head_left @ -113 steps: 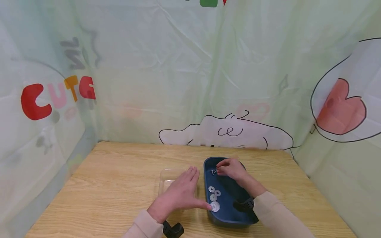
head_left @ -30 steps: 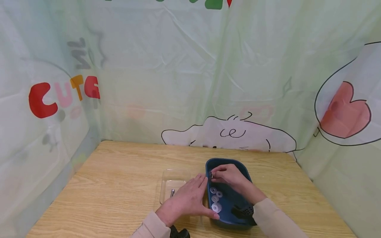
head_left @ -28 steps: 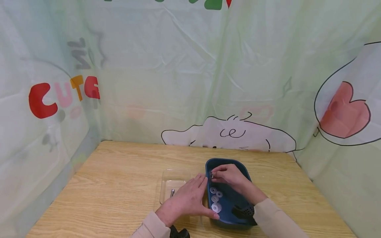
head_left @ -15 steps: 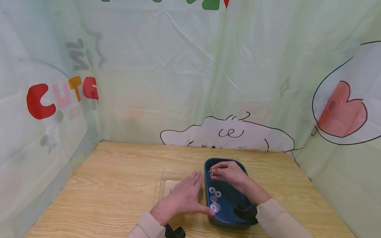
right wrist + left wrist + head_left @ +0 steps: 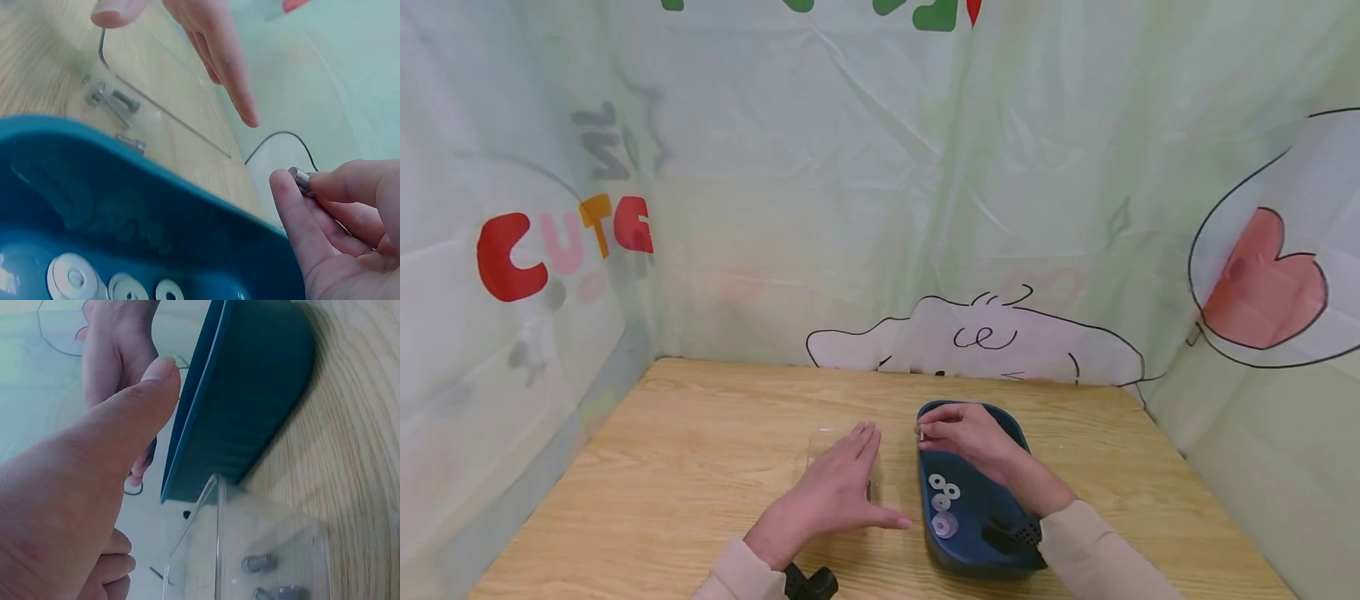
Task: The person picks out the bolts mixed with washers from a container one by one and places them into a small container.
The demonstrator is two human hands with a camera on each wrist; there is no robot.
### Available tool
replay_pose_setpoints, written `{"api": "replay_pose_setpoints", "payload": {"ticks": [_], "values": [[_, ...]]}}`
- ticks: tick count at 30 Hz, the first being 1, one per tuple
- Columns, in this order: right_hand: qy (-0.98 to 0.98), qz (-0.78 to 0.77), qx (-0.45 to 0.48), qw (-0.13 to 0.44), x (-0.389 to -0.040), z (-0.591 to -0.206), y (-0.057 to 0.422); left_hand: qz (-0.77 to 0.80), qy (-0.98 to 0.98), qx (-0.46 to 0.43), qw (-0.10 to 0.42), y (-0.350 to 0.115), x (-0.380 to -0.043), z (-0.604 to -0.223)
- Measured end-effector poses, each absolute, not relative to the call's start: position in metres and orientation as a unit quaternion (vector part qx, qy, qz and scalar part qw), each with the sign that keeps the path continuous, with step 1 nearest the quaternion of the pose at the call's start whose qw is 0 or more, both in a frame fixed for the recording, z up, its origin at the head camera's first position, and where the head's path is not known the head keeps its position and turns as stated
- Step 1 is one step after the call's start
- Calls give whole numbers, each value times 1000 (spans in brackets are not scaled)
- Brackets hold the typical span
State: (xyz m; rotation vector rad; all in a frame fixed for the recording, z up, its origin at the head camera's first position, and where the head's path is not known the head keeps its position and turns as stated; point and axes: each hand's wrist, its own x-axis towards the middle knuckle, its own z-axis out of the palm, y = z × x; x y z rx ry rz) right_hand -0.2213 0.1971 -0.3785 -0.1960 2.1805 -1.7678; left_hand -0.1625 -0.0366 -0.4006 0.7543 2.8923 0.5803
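My right hand (image 5: 973,437) pinches a short metal bolt (image 5: 300,177) between thumb and fingers, its threaded end showing, over the left rim at the far part of the dark blue tray (image 5: 981,568). My left hand (image 5: 827,497) is held with fingers straight and thumb spread, above a small clear plastic box (image 5: 822,437) that it mostly covers in the head view. Inside that box several bolts (image 5: 259,563) lie loose. White washers (image 5: 944,524) of different sizes rest along the tray's left side.
The blue tray stands to the right of the clear box, with a narrow strip of wooden table (image 5: 722,433) between them. Printed curtains (image 5: 775,208) enclose the table at the back and sides. A black wrist device (image 5: 811,582) sits on the left wrist.
My right hand has lifted the bolt from the tray's far end and shifted left to its rim. My left hand has drawn left, away from the tray.
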Motion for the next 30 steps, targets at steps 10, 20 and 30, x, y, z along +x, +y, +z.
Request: {"api": "replay_pose_setpoints", "payload": {"ticks": [10, 20, 30], "values": [[771, -606, -97, 171, -223, -380, 175, 197, 952, 233, 27, -56, -163, -405], [776, -597, -103, 178, -222, -380, 159, 204, 955, 217, 13, -72, -162, -405], [793, -574, -115, 170, -221, -381, 140, 210, 957, 200, 13, -86, -158, -408]]}}
